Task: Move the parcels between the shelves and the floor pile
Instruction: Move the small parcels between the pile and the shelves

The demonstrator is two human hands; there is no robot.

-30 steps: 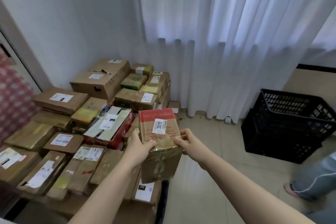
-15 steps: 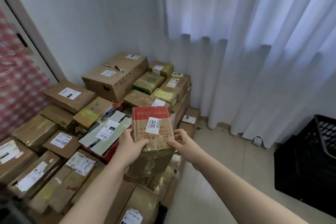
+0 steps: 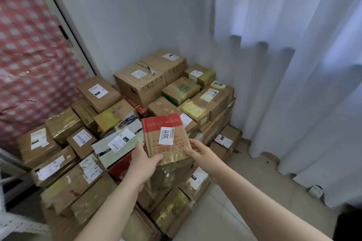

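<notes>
I hold a brown parcel (image 3: 166,139) with a red top band and a white sticker reading 3011, raised above the floor pile. My left hand (image 3: 144,159) grips its lower left edge, thumb on the front face. My right hand (image 3: 199,152) grips its lower right edge, fingers curled round the side. The floor pile (image 3: 109,139) of taped cardboard parcels fills the corner below and behind the held parcel. A corner of white metal shelving (image 3: 11,221) shows at the lower left edge.
A white curtain (image 3: 284,64) hangs along the right, reaching the tiled floor (image 3: 244,191). A red checked sheet (image 3: 25,55) covers the left side beside a door frame. A dark crate corner (image 3: 350,227) sits at the bottom right.
My view has swung left and closer to the pile; the black crate has slid almost out of frame. Both hands keep the same grip on the parcel, now over the pile's front.
</notes>
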